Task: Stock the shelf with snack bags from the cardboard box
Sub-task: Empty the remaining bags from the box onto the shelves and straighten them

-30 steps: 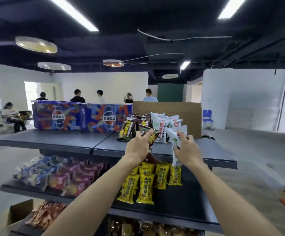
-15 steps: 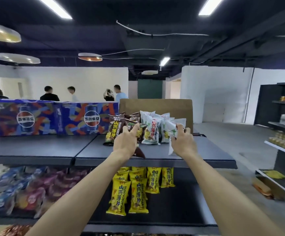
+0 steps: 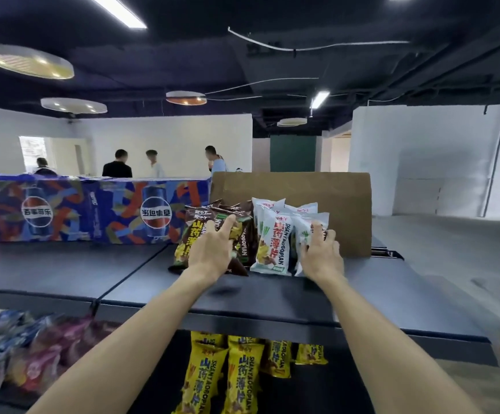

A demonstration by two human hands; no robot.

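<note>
Both hands have come down onto the top board of the dark grey metal shelf (image 3: 272, 297); half a second ago I held the two bags just above the rows, and now they stand in them. My left hand (image 3: 213, 252) presses with nearly straight fingers on the front dark brown foil snack bag with yellow lettering (image 3: 190, 234), index finger laid up along the bag's upper edge; whether the thumb hooks behind it I cannot tell. My right hand (image 3: 322, 255) curls its fingers round the front white foil snack bag with red lettering (image 3: 304, 234), at the right end of the white row. Both rows lean back near the rear edge of the board, against the plain brown cardboard sheet (image 3: 341, 210). Judgement: this pair is placed, only release and squaring remain. Writing: "SHANYAOBOPIAN" runs down the brown and white bags, and again on the yellow foil snack bags (image 3: 239, 380) at the front edge of the board below. The long blue printed drinks carton (image 3: 93, 210), at the rear left, carries two round Pepsi-style emblems with Chinese characters. The cardboard box itself is not in view.
</note>
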